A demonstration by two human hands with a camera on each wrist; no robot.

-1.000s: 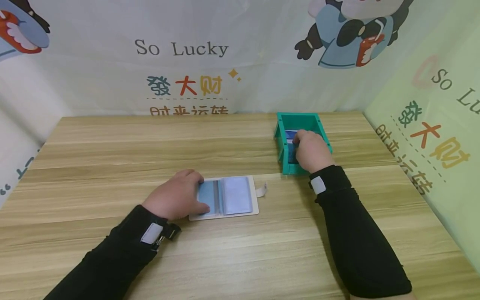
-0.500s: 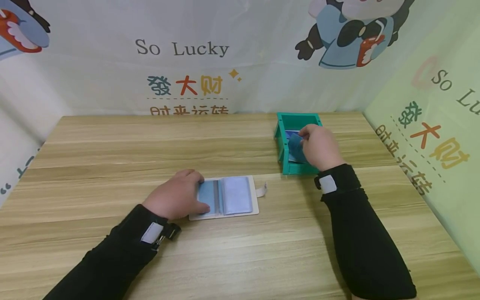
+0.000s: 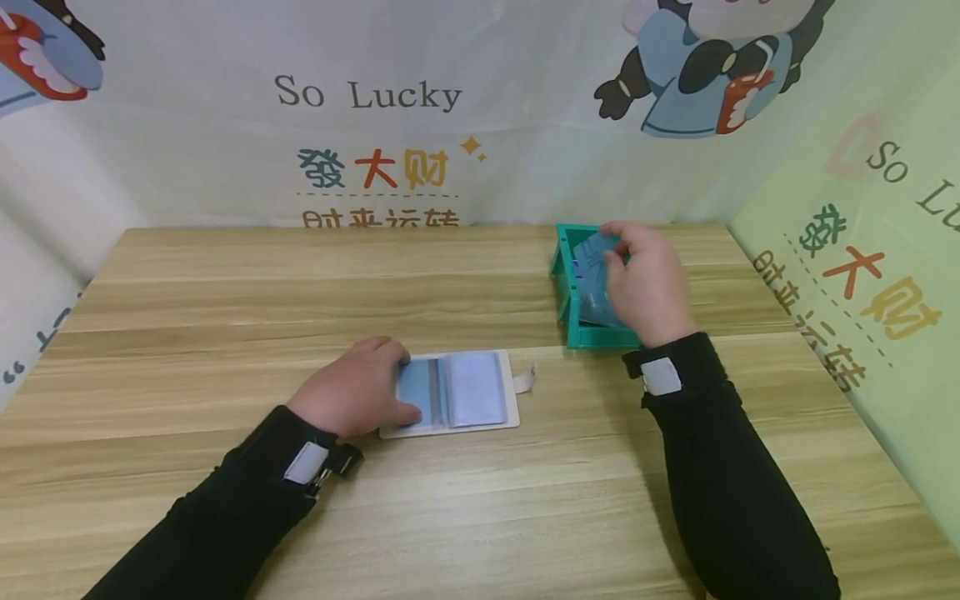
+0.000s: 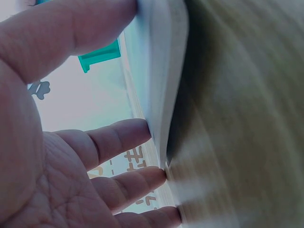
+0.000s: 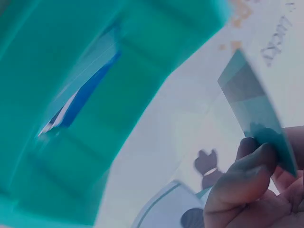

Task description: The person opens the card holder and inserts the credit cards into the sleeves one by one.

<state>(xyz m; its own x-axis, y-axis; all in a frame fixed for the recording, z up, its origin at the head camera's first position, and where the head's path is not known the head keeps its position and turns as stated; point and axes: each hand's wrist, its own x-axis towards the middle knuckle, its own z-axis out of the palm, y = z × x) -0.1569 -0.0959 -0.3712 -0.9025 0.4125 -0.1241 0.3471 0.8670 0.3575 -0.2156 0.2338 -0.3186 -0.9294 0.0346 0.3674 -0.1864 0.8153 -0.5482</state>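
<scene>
A small card holder lies spread out on the table, with clear sleeves, a pale blue left side and a white tab at its right. My left hand rests on its left edge, thumb on the near part and the other fingers nearly straight along the edge. Above a green plastic bin, my right hand pinches a blue card between thumb and fingers. More cards show inside the bin in the right wrist view.
The wood-grain table reaches back to a printed cloth backdrop. Another cloth panel borders it on the right. The bin stands near the back right, and its walls rise around the cards.
My right hand has drawn a blue card up from among the others in the bin, tilting it and shifting slightly right and back. The left hand and card holder have stayed put.
</scene>
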